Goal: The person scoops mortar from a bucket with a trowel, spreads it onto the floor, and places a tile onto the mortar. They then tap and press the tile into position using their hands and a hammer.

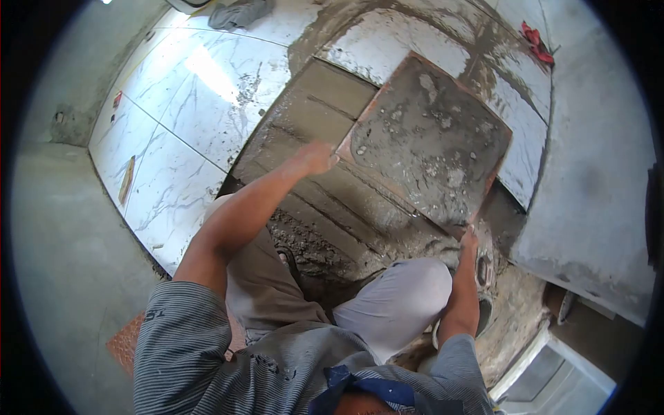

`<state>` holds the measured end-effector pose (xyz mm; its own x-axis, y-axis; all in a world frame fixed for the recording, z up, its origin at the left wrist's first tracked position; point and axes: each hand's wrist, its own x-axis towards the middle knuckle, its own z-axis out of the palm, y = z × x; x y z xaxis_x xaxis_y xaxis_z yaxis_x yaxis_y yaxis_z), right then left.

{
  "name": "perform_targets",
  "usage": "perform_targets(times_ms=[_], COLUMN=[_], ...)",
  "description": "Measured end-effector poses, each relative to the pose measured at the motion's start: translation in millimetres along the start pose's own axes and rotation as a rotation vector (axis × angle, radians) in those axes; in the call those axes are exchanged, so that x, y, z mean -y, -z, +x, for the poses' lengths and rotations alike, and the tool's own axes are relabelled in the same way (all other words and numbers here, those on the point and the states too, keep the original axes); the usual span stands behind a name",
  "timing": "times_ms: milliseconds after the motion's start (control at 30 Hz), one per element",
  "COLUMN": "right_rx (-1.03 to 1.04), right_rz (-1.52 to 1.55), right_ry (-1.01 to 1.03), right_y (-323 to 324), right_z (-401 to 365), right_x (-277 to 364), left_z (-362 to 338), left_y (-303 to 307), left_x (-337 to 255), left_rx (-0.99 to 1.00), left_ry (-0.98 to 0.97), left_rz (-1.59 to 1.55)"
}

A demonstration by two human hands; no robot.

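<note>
A large square tile (pixel 432 131) lies at an angle between my two hands, its upper face smeared with grey mortar and its reddish edge showing along the sides. My left hand (pixel 319 158) is closed on its left corner. At the near right corner, my right hand (pixel 469 238) grips the tile too. Under and beside it spreads a bed of wet grey mortar (pixel 315 104) with long grooves across it. Rougher, lumpy mortar (pixel 304 238) lies closer to my knees.
White marbled floor tiles (pixel 187 104) cover the left side; more mortar-smeared ones (pixel 522 149) lie beyond. A grey cloth (pixel 238 12) is at the far left, a red cloth (pixel 537 43) at the far right. Walls (pixel 595 166) rise on both sides.
</note>
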<state>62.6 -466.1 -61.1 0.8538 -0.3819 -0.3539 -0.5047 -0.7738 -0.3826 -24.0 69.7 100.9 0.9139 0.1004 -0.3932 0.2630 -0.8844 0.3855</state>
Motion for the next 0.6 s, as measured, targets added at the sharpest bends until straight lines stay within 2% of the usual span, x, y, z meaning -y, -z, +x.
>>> perform_targets(times_ms=[100,167,233,300,367,467,567,600], right_rx=[0.002,0.002,0.002,-0.028,-0.048,0.045,0.039,0.037], right_rz=[0.026,0.022,-0.047,-0.011,0.024,0.081,0.046,0.028], right_ry=[-0.005,0.012,0.025,0.082,0.154,0.105,-0.014,0.097], right_y=[-0.1,-1.9,-7.1,-27.5,-24.8,-3.4,-10.5,-9.8], right_z=[-9.2,-11.2,-1.9,28.7,31.3,3.1,18.4,17.2], right_x=[8.3,10.1,0.7,-37.5,-30.2,2.7,-22.5,-28.4], left_z=[1.3,-2.5,-7.7,-8.5,-9.0,-10.3,-11.3,-9.5], left_y=[-20.1,-25.8,-28.3,-26.8,-19.1,-17.7,-17.6,-19.7], left_x=[12.3,11.7,8.4,0.2,-5.6,-4.8,-4.7,-10.1], left_rx=[0.044,0.254,0.262,0.267,0.288,0.239,0.255,0.257], left_ry=[0.006,-0.026,-0.052,-0.086,-0.056,-0.024,-0.036,-0.065], left_rz=[0.084,0.182,0.192,0.195,0.177,0.180,0.196,0.185])
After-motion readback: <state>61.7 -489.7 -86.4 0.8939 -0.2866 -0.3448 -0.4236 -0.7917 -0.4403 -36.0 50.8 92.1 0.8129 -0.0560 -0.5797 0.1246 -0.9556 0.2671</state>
